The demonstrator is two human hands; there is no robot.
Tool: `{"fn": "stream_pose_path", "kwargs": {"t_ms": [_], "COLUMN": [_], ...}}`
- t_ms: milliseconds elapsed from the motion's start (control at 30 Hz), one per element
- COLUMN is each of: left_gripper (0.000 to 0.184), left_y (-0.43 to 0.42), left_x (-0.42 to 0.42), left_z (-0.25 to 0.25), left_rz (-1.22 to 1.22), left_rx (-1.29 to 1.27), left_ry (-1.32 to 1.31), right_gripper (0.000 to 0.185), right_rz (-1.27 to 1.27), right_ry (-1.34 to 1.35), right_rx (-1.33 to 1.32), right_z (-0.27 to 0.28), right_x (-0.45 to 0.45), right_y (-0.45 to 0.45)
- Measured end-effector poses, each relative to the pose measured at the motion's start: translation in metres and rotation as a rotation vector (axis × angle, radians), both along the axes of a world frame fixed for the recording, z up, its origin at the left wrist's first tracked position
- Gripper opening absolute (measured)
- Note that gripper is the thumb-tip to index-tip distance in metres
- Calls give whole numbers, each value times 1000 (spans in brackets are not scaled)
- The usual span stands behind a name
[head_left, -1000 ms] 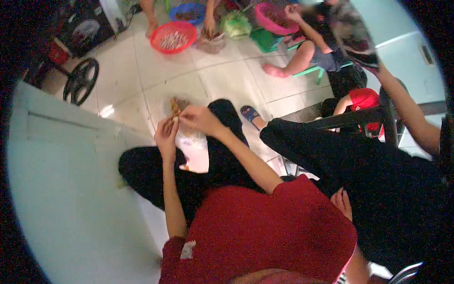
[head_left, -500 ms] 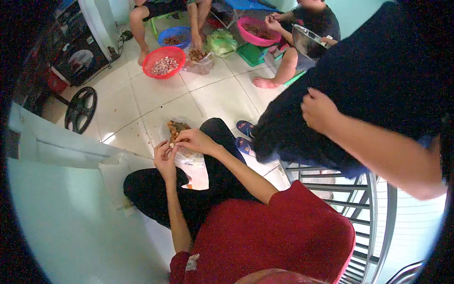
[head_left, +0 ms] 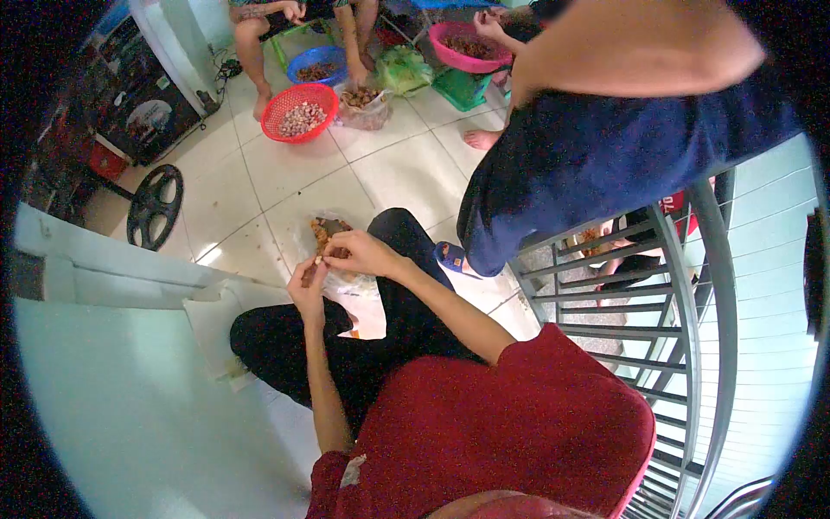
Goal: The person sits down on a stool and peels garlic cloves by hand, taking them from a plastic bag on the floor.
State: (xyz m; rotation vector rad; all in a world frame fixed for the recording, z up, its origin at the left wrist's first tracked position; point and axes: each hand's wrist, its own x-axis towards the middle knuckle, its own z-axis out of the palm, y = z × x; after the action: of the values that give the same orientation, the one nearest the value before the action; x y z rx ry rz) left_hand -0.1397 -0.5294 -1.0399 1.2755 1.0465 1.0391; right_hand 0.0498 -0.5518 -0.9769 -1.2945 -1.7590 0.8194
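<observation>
My left hand (head_left: 307, 285) is closed, its fingertips pinching a small pale piece (head_left: 319, 259) whose kind I cannot make out. My right hand (head_left: 361, 253) meets it from the other side, thumb and fingers closed at the same piece. Both hands are above my crossed legs in black trousers (head_left: 285, 342). Just beyond them a clear plastic bag (head_left: 350, 284) lies open, with brown, orange-tinged pieces (head_left: 327, 228) in it. Part of the bag is hidden by my right hand.
A red colander (head_left: 275, 121) with pale pieces, a blue basin (head_left: 294, 67) and a pink basin (head_left: 437, 48) are ahead, near two seated people. Another person in dark blue shorts (head_left: 596, 164) stands close on my right, by a metal railing (head_left: 683, 285). A steering wheel (head_left: 156, 208) is at left.
The standing person on my right has shifted, uncovering more railing and covering the seated person at right. My hands remain together at the small piece, with the fingers slightly moved.
</observation>
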Motion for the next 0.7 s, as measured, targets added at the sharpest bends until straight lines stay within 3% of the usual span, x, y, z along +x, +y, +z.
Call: {"fn": "stream_pose_path", "kwargs": {"t_ms": [233, 333, 500, 700], "left_gripper": [29, 27, 13, 12], "left_y": [-4, -2, -2, -3], "left_x": [4, 5, 3, 7], "left_z": [11, 13, 1, -8], "left_rz": [47, 39, 16, 54], "left_rx": [-37, -95, -71, -61], "left_ry": [-52, -98, -44, -83], "right_gripper": [23, 24, 22, 20], "right_rz": [-31, -94, 4, -5], "right_ry": [-39, -25, -166, -235], "right_rx": [39, 128, 25, 82], "right_z": [-4, -6, -17, -21], "right_x": [-4, -7, -1, -2], "right_y": [3, 1, 1, -2]}}
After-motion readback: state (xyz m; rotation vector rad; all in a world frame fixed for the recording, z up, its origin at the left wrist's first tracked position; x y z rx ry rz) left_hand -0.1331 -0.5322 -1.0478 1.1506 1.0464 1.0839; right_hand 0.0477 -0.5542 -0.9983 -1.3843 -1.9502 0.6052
